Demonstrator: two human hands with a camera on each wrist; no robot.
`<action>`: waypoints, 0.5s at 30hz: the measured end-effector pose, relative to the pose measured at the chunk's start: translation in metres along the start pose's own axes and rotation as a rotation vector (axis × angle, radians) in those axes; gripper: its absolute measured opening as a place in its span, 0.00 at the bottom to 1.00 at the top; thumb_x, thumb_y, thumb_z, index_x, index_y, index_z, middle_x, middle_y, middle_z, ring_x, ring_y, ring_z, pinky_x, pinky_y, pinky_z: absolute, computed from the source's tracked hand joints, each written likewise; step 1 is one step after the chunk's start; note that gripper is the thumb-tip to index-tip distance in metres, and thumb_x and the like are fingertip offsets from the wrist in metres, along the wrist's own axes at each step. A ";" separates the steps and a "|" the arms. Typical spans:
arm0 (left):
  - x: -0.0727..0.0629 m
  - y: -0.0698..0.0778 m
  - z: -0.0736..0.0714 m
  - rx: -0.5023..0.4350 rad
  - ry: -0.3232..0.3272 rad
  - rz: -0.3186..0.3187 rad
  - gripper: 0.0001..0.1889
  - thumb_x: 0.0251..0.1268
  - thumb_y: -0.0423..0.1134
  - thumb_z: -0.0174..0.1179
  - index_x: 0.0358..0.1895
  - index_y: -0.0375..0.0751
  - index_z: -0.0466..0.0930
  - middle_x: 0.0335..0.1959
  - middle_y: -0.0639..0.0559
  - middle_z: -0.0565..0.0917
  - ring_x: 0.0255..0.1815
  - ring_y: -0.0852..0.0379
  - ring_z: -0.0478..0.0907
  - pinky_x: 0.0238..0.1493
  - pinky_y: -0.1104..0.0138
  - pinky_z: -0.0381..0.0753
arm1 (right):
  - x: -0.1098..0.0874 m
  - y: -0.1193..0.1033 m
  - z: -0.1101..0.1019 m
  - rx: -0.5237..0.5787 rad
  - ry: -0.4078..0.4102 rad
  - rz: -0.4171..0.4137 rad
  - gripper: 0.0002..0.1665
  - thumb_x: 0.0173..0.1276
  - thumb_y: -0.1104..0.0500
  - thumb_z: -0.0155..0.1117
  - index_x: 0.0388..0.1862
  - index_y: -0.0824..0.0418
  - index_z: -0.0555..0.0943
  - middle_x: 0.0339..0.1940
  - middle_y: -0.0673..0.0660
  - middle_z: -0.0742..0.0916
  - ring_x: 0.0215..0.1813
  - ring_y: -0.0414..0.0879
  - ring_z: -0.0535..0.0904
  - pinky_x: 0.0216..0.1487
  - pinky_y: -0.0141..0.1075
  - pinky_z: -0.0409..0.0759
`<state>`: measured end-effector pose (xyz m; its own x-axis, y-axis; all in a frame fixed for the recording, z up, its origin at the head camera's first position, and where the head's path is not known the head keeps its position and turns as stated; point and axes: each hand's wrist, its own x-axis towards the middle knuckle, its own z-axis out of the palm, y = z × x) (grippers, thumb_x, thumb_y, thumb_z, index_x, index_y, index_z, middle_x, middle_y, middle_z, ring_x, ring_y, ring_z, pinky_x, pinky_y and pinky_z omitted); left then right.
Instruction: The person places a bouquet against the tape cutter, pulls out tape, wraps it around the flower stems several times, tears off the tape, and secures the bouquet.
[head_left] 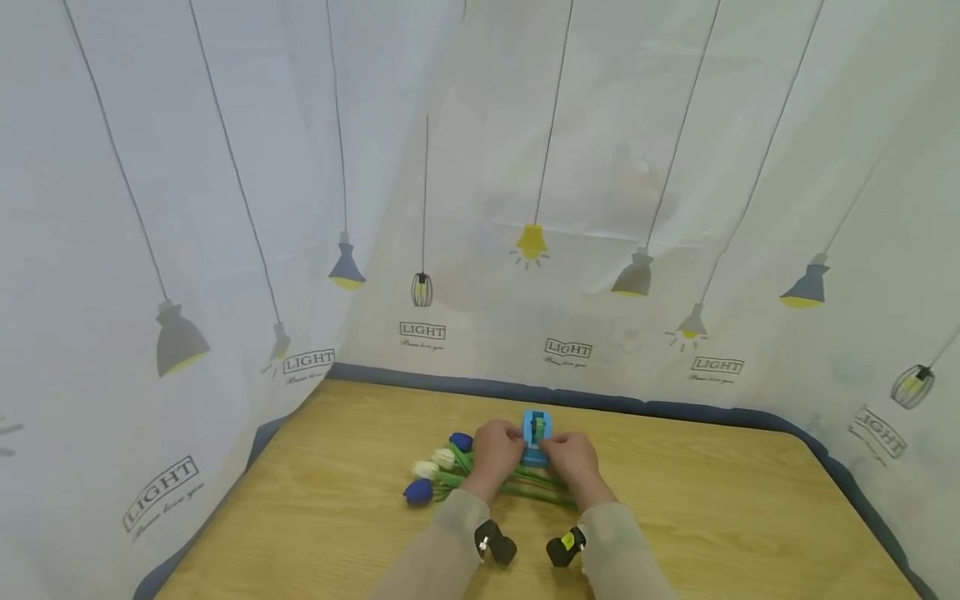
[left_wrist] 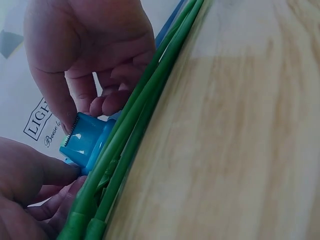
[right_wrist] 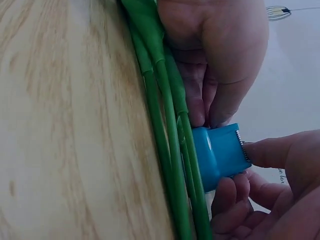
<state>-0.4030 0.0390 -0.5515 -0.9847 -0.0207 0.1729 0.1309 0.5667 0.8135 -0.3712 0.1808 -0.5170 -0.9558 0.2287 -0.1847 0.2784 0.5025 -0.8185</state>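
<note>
A blue tape dispenser (head_left: 536,457) with a green roll stands on the table between both hands. My left hand (head_left: 497,450) grips its left side, thumb and curled fingers against the blue body. On the other side, my right hand (head_left: 576,462) has a fingertip right at the toothed cutting edge (right_wrist: 242,145), with its other fingers curled against the body. Whether the right fingers pinch a tape end, I cannot tell. Artificial tulips with blue (head_left: 418,492) and white (head_left: 425,470) heads lie in front of the dispenser. Their green stems (left_wrist: 145,100) run beneath my wrists.
The wood-grain table (head_left: 337,533) has a dark blue padded edge (head_left: 600,400) along its back and sides. Behind it hangs a pale curtain (head_left: 480,192) printed with lamps. Small black wrist cameras (head_left: 495,543) sit on both sleeves, close above the table.
</note>
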 end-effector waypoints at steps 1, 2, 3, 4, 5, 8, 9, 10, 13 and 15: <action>0.000 0.000 0.001 -0.002 -0.001 0.004 0.05 0.65 0.32 0.71 0.42 0.38 0.93 0.42 0.45 0.93 0.45 0.46 0.90 0.43 0.56 0.91 | 0.001 0.001 0.001 0.014 0.000 0.008 0.20 0.77 0.54 0.65 0.54 0.71 0.87 0.56 0.66 0.88 0.54 0.56 0.82 0.56 0.50 0.85; 0.000 -0.001 0.001 -0.005 -0.001 0.007 0.05 0.65 0.31 0.71 0.42 0.38 0.93 0.42 0.45 0.93 0.45 0.46 0.90 0.42 0.56 0.91 | 0.002 0.002 0.002 0.030 -0.001 0.016 0.19 0.77 0.55 0.66 0.54 0.71 0.87 0.56 0.66 0.88 0.54 0.56 0.82 0.56 0.50 0.85; 0.000 -0.001 0.002 -0.011 -0.004 0.003 0.05 0.65 0.31 0.71 0.42 0.38 0.93 0.42 0.45 0.93 0.45 0.46 0.90 0.42 0.56 0.91 | 0.002 0.003 0.003 0.048 -0.001 0.022 0.18 0.77 0.55 0.66 0.53 0.70 0.87 0.56 0.66 0.88 0.54 0.56 0.81 0.55 0.49 0.84; 0.000 -0.001 0.002 -0.014 -0.003 0.003 0.05 0.65 0.31 0.71 0.42 0.38 0.93 0.42 0.45 0.93 0.45 0.46 0.90 0.42 0.56 0.91 | 0.003 0.003 0.004 0.067 0.002 0.027 0.17 0.77 0.56 0.66 0.51 0.70 0.87 0.54 0.65 0.88 0.53 0.55 0.81 0.53 0.47 0.84; 0.000 -0.001 0.002 -0.017 -0.004 0.002 0.05 0.65 0.31 0.71 0.42 0.37 0.93 0.42 0.45 0.93 0.46 0.46 0.89 0.42 0.56 0.91 | 0.004 0.004 0.005 0.078 0.006 0.027 0.16 0.76 0.57 0.66 0.50 0.69 0.87 0.52 0.64 0.88 0.51 0.54 0.80 0.51 0.45 0.83; 0.000 0.000 0.001 -0.019 -0.002 -0.001 0.05 0.65 0.31 0.71 0.42 0.37 0.93 0.42 0.44 0.93 0.45 0.45 0.89 0.42 0.55 0.91 | 0.006 0.003 0.006 0.080 0.017 0.010 0.12 0.76 0.58 0.67 0.44 0.68 0.88 0.48 0.62 0.87 0.48 0.53 0.79 0.46 0.41 0.81; 0.000 0.000 0.000 -0.020 -0.003 -0.004 0.05 0.65 0.31 0.71 0.42 0.37 0.93 0.42 0.44 0.93 0.45 0.45 0.89 0.42 0.55 0.91 | 0.006 0.003 0.007 0.076 0.019 0.005 0.11 0.76 0.58 0.68 0.43 0.67 0.87 0.47 0.62 0.87 0.48 0.53 0.79 0.45 0.41 0.80; 0.000 0.000 0.000 -0.017 -0.002 -0.005 0.05 0.65 0.31 0.71 0.42 0.37 0.93 0.42 0.45 0.93 0.45 0.46 0.89 0.42 0.55 0.91 | 0.006 0.003 0.007 0.072 0.022 0.001 0.11 0.76 0.58 0.68 0.43 0.67 0.88 0.47 0.61 0.88 0.48 0.53 0.80 0.45 0.41 0.80; 0.000 -0.001 0.000 -0.014 -0.005 -0.005 0.05 0.66 0.32 0.71 0.42 0.38 0.93 0.41 0.46 0.93 0.43 0.48 0.89 0.40 0.57 0.90 | 0.004 0.000 0.008 0.069 0.028 -0.013 0.12 0.77 0.58 0.67 0.45 0.68 0.87 0.50 0.64 0.88 0.50 0.55 0.81 0.48 0.44 0.83; 0.001 -0.002 0.000 -0.012 -0.003 0.003 0.05 0.66 0.32 0.72 0.42 0.38 0.93 0.40 0.47 0.92 0.41 0.50 0.89 0.38 0.59 0.89 | 0.003 -0.003 0.008 0.086 0.030 -0.009 0.13 0.78 0.58 0.65 0.48 0.69 0.87 0.53 0.65 0.88 0.53 0.56 0.82 0.52 0.47 0.84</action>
<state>-0.4038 0.0376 -0.5530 -0.9846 -0.0161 0.1738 0.1356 0.5569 0.8195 -0.3756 0.1737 -0.5198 -0.9546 0.2499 -0.1623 0.2598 0.4314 -0.8639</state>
